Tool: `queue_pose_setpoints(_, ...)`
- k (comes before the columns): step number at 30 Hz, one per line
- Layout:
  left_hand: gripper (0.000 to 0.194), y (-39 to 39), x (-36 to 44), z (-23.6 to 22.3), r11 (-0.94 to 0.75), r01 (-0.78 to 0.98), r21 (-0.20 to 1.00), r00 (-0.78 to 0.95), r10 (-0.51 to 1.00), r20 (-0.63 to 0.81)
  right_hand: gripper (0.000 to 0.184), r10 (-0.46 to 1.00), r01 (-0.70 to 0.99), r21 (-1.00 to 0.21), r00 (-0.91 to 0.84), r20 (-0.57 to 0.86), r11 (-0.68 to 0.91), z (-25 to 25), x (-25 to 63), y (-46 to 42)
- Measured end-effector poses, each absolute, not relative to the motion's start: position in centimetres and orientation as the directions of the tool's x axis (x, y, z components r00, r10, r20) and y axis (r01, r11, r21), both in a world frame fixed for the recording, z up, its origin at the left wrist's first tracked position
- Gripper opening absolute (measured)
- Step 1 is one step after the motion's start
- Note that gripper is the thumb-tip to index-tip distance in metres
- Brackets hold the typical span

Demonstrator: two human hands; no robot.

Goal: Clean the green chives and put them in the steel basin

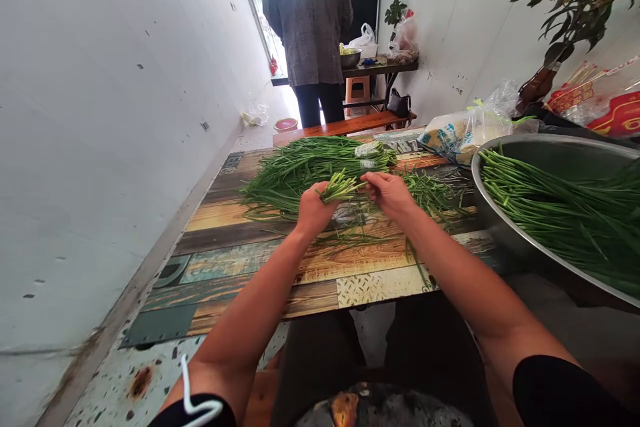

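My left hand is closed round a small bunch of garlic chives, the pale cut ends pointing up and to the right. At those ends, my right hand pinches with thumb and forefinger; what lies between the fingertips is too small to make out for certain, perhaps a stem or a bit of leaf. Just beyond both hands lies a large heap of chives, its stem ends bound with whitish bands. Loose scraps of leaf are strewn beside and below my right hand.
To the right stands a wide metal bowl with many chives in it. Behind it are a plastic bag and a potted plant. A person stands with their back to me at another table, past a wooden bench.
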State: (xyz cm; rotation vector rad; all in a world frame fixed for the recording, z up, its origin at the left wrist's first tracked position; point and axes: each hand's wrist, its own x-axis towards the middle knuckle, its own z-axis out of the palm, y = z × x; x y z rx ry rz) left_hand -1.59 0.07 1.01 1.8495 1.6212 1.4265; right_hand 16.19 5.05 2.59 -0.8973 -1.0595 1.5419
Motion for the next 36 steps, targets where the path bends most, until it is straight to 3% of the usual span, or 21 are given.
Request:
queue_pose_setpoints(6, 0.009, 0.0, -1.4, 1.2, -0.314, 0.564, 0.764, -0.131, 0.879, 0.458, 0.05, 0.999, -0.294, -0.955, 0.021, 0.039, 0.043, 3.4, 19.7, 7.5)
queue_pose_setpoints(8, 0.008, 0.0, -1.4, 1.1, -0.321, 0.547, 0.773, -0.129, 0.88, 0.457, 0.051, 0.982, -0.101, -0.987, 0.149, 0.112, 0.128, 3.3, 20.8, 8.3)
queue_pose_setpoints(10, 0.009, 0.0, -1.4, 1.1, -0.335, 0.532, 0.778, -0.12, 0.88, 0.46, 0.041, 0.955, 0.205, -0.957, 0.176, 0.24, 0.203, 3.1, 21.6, 8.8)
queue_pose_setpoints(13, 0.011, 0.0, -1.4, 1.1, -0.341, 0.518, 0.784, -0.118, 0.88, 0.461, 0.016, 0.931, 0.666, -0.692, -0.01, 0.365, 0.279, 2.6, 22.2, 9.0)
queue_pose_setpoints(16, 0.013, -0.1, -1.3, 1.1, -0.339, 0.513, 0.789, -0.139, 0.874, 0.465, 0.021, 0.958, 0.919, -0.328, -0.14, 0.248, 0.219, 2.2, 22.3, 8.6)
queue_pose_setpoints(18, 0.014, -0.2, -1.3, 1.2, -0.348, 0.511, 0.786, -0.152, 0.863, 0.482, 0.025, 0.974, 0.969, -0.164, -0.158, 0.165, 0.185, 2.0, 22.3, 8.3)
queue_pose_setpoints(21, 0.011, -0.4, -1.1, 1.5, -0.358, 0.534, 0.766, -0.151, 0.851, 0.503, 0.029, 0.974, 0.978, -0.066, -0.186, 0.131, 0.196, 1.9, 22.3, 8.3)
queue_pose_setpoints(26, 0.002, -0.6, -1.0, 1.8, -0.378, 0.588, 0.715, -0.142, 0.822, 0.551, 0.031, 0.957, 0.966, -0.012, -0.256, 0.133, 0.26, 2.0, 22.3, 8.5)
queue_pose_setpoints(36, 0.003, -0.5, -1.0, 1.6, -0.41, 0.584, 0.701, -0.177, 0.779, 0.602, 0.03, 0.936, 0.938, 0.053, -0.346, 0.066, 0.343, 2.3, 21.7, 8.2)
